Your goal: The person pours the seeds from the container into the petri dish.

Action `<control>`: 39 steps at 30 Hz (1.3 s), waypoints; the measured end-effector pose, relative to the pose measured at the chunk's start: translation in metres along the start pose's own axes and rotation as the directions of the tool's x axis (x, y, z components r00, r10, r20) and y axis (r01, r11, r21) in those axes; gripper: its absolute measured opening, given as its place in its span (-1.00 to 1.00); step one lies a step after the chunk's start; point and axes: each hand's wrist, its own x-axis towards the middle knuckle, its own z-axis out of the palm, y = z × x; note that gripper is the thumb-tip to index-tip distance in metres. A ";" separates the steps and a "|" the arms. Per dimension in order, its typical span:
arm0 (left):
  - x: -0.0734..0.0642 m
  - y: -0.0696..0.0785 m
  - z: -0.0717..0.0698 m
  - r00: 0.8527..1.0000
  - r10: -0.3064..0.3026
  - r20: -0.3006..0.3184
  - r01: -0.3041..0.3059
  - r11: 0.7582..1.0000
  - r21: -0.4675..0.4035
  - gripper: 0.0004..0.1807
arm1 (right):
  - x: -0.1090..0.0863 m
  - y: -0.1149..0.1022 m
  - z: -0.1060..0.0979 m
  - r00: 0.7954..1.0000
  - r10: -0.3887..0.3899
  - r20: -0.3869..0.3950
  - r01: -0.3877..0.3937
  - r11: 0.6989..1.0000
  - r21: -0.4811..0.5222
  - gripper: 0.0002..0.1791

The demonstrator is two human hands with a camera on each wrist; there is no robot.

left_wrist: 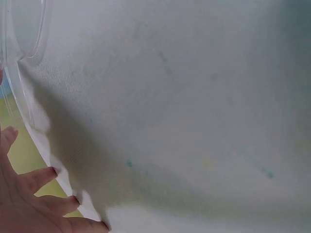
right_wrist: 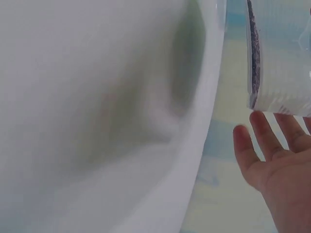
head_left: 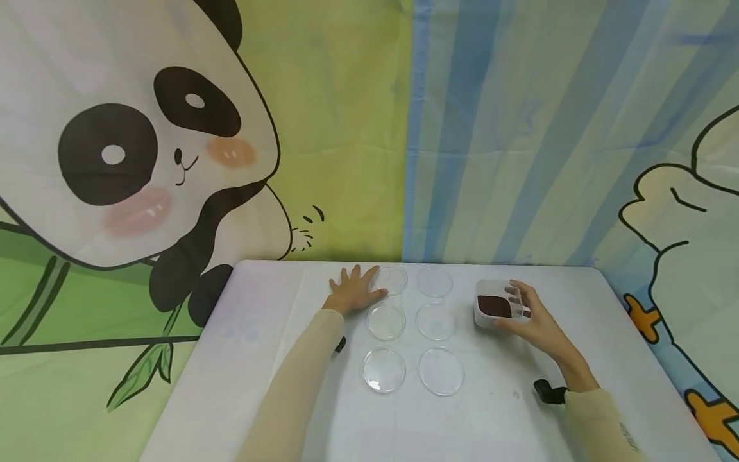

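Note:
My left hand (head_left: 351, 295) is spread with its fingers apart over the table's far side, its thumb beside the upper left clear round dish (head_left: 391, 281). In the left wrist view the splayed fingers (left_wrist: 41, 179) hold nothing. On the right, my right hand (head_left: 534, 324) grips a clear plastic container (head_left: 484, 319) with dark brown, granular-looking contents (head_left: 494, 307). Its thumb lies at the near side and the fingers at the right side. The right wrist view shows only part of the container (right_wrist: 284, 73), above my fingers (right_wrist: 267, 133).
Several clear round dishes stand in two columns mid-table, among them a near left dish (head_left: 383, 370) and a near right dish (head_left: 441, 371). The white table (head_left: 491, 417) ends at a printed panda curtain (head_left: 340, 128) and a blue striped curtain (head_left: 519, 128).

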 end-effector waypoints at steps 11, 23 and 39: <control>-0.013 0.018 -0.007 1.000 -0.016 0.023 0.017 0.999 -0.029 -0.16 | 0.034 -0.022 0.037 0.995 -0.094 -0.045 0.093 0.996 -0.008 0.12; 0.001 0.003 0.002 1.000 0.003 -0.002 -0.003 1.000 0.014 -0.10 | 0.087 -0.042 0.074 0.979 -0.178 -0.100 0.163 0.976 -0.142 0.12; -0.001 0.000 -0.004 1.000 -0.024 0.015 0.024 1.000 0.020 -0.10 | 0.132 -0.055 0.107 0.968 -0.239 -0.073 0.201 0.917 -0.344 0.11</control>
